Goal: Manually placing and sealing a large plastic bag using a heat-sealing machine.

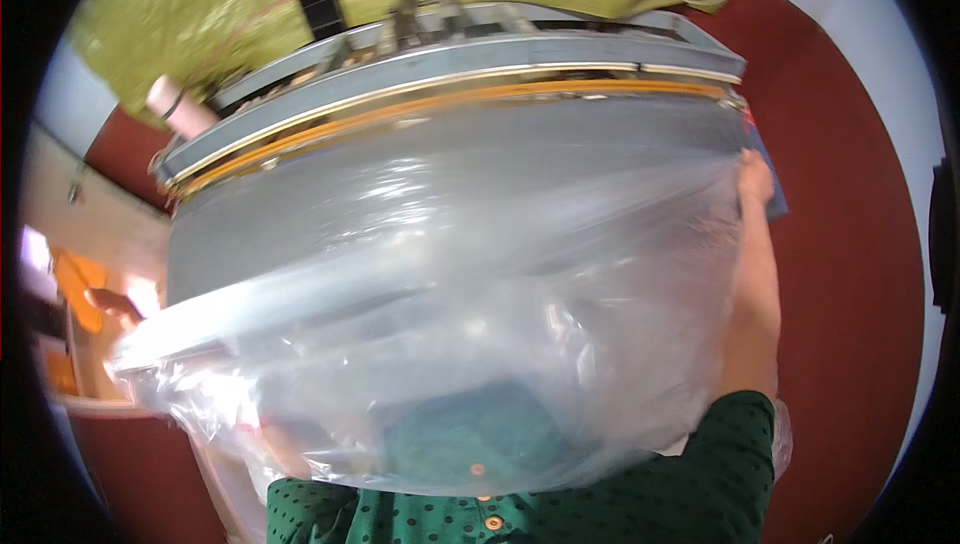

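A large clear plastic sheet [480,344] spreads across the view, crinkled and shiny, its near part hanging in front of my green dotted sleeves and shirt. My right hand [755,179] is closed on the sheet's right edge, and taut creases fan out from it. At the far left, my left hand [115,306] grips the sheet's left side, where the plastic bunches up; motion blurs it and the plastic partly covers it. The sheet's far part lies over a grey flat surface [260,234] below a long metal machine frame [480,52] with an orange strip [470,99] along it.
Behind the frame hangs yellow-green woven sheeting [220,14]. A pink cylinder [180,106] stands at the frame's left end, and a black panel [321,10] rises behind it. Red floor [850,244] runs along the right to a pale wall [900,74]. Orange items [80,289] lie at left.
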Demonstrator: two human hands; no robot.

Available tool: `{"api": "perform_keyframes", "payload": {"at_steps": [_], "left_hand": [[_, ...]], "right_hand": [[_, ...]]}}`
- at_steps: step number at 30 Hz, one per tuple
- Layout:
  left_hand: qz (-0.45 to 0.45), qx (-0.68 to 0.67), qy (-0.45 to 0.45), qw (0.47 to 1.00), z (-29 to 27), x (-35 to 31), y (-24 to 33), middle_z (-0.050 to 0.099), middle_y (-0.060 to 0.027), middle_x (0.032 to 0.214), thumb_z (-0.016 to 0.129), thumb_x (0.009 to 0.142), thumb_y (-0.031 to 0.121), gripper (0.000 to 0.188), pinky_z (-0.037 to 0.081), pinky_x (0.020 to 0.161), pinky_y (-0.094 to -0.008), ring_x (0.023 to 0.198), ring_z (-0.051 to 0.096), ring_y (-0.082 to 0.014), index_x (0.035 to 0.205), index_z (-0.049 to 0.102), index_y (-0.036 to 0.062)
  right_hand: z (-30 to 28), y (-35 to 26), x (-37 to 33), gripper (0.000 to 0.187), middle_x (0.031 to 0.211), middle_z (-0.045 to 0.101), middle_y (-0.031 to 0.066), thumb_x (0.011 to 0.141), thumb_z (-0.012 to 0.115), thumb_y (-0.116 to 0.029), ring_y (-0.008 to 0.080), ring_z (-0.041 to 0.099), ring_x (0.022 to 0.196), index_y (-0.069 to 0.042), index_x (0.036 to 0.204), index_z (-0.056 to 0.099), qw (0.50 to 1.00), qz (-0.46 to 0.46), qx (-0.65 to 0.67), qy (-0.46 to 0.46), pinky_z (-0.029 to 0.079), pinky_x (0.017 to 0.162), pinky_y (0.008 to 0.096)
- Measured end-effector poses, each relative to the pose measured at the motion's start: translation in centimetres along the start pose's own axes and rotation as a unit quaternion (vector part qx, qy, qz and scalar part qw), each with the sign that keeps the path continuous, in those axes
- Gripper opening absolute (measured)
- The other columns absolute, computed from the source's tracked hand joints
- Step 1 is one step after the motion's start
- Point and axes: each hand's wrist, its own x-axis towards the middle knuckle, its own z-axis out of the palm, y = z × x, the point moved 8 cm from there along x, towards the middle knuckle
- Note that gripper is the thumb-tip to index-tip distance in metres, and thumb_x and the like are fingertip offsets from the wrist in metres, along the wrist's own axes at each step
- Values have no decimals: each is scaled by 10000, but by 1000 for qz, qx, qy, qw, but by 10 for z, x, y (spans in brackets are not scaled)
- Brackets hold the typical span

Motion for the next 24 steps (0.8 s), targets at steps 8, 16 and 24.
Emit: {"api": "perform_keyframes", "payload": {"at_steps": [8,16,24], "left_hand": [[150,339,478,796,-185,-76,141,505,-118,1167,450,883,206,368,380,902,-299,1057,484,-224,1189,461,2],[-32,188,216,958,-226,40,176,595,-20,1035,477,841,29,440,435,720,-188,830,552,-82,1273,396,31],[165,734,-7,659,-41,121,103,553,-100,1094,575,706,-40,386,394,895,-357,1050,501,-279,1079,546,55]], "right_hand": [[8,3,4,341,885,600,195,895,354,-387,409,549,858,-109,973,536,997,-49,-26,49,419,688,508],[8,-1,4,348,898,581,216,906,336,-376,422,535,855,-84,962,516,997,-51,-35,43,418,682,504],[7,-1,1,372,954,576,190,908,325,-390,408,528,893,-72,980,505,998,-20,-50,39,424,713,475]]}}
